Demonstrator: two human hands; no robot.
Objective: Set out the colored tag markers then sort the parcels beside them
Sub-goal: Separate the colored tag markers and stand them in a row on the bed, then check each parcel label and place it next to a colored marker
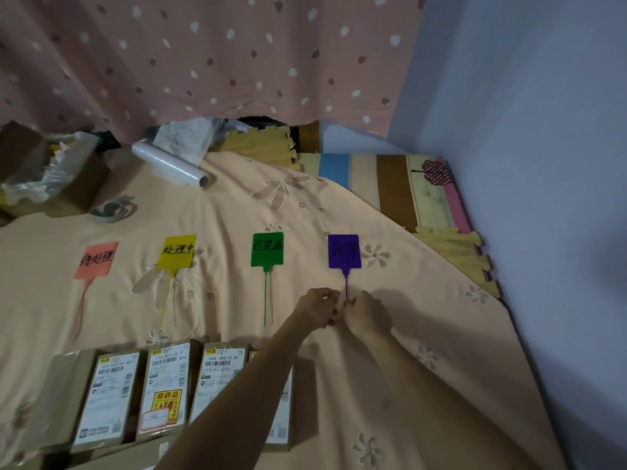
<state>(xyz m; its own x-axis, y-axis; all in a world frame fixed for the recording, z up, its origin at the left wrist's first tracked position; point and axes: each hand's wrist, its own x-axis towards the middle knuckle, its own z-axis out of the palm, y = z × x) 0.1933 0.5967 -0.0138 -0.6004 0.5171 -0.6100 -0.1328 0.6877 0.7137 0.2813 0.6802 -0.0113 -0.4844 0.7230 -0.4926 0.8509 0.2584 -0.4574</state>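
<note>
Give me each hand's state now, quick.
Left hand: fingers curled beside the purple tag's strap; whether it grips cannot be told.
Right hand: closed, pinching the lower end of that strap.

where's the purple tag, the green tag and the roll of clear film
purple tag (343, 251): head view, middle of its flat square face.
green tag (267, 249): head view, middle of its flat face.
roll of clear film (169, 163): head view, middle of the roll's side.

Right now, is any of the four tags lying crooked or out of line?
Yes, slightly. The pink tag leans to one side, while the yellow tag, green tag and purple tag lie nearly straight. Both hands are at the purple tag's tail.
</note>
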